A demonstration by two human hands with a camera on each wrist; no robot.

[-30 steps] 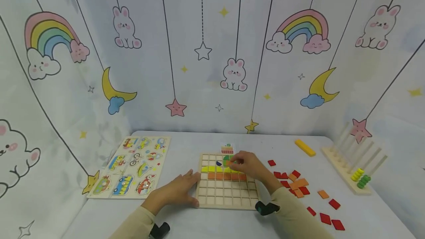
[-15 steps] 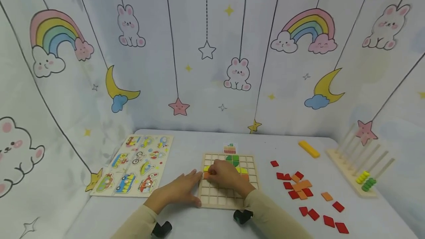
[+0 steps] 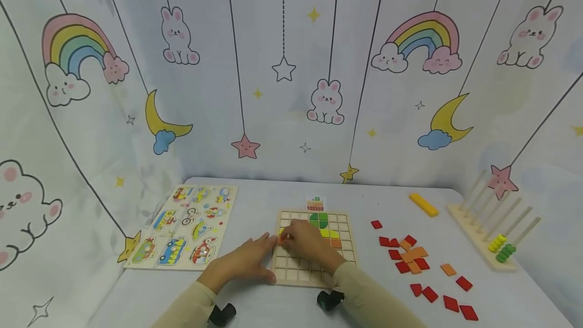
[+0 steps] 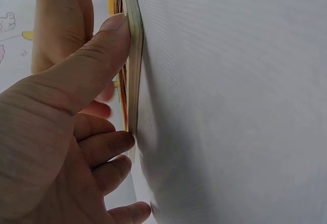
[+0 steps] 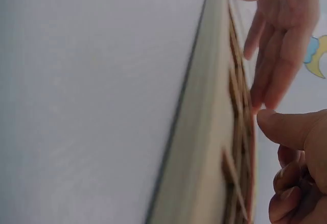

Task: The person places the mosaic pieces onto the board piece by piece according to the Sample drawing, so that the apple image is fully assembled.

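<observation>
A wooden grid board [image 3: 314,277] lies on the table, holding green, yellow and orange tiles. My left hand [image 3: 243,261] steadies it at the left side, with fingers extended and the thumb touching the edge; in the left wrist view the thumb [image 4: 102,50] rests against the board's side. Over the board's left part, my right hand [image 3: 307,242] pinches a small orange tile [image 3: 283,238] at the left end of the orange row. That hand covers much of the yellow and orange rows. Two green tiles [image 3: 319,220] show near the top.
Loose red tiles [image 3: 451,303] and orange tiles [image 3: 414,253] are scattered at the right. A vehicle puzzle board [image 3: 182,227] lies at the left. Beyond the grid stands a small picture card [image 3: 316,203]. A yellow bar [image 3: 424,204] and a peg stand [image 3: 483,239] sit at the far right.
My right hand has carried the orange tile from the upper part of the grid down and left to the orange row's left end. My left hand stays at the board's edge.
</observation>
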